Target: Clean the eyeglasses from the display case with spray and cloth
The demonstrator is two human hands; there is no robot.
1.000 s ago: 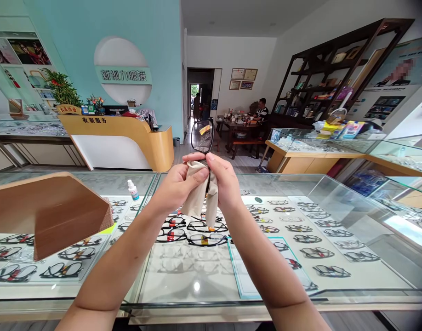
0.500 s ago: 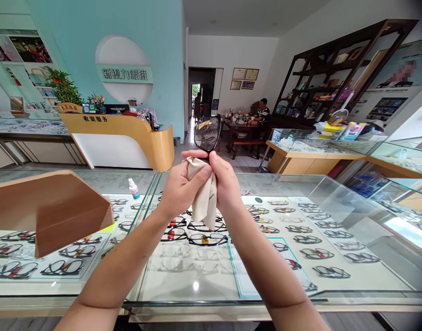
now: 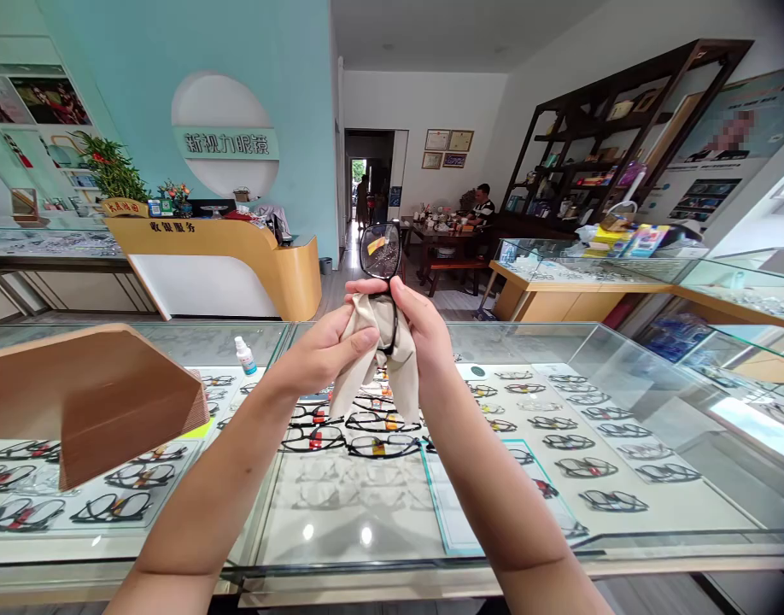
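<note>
A pair of black-framed eyeglasses (image 3: 380, 251) is held up on end over the glass counter, one lens above my fingers with an orange sticker and small specks on it. My right hand (image 3: 424, 329) is closed on the frame, thumb and fingers near its middle. My left hand (image 3: 331, 342) pinches a beige cleaning cloth (image 3: 401, 376), which wraps around the lower lens. The cloth's ends hang down beneath both hands. Part of the lower rim shows between the folds; the rest is covered.
Under the glass display counter (image 3: 341, 534) lie rows of eyeglasses (image 3: 384, 446). On top stand a white spray bottle (image 3: 244, 355) and a brown wooden board (image 3: 103, 384) at left. A person (image 3: 482, 207) sits at a table in the back.
My left thumb has moved down and left, off the rim. The cloth has spread open, showing part of the lower rim. The view has shifted slightly.
</note>
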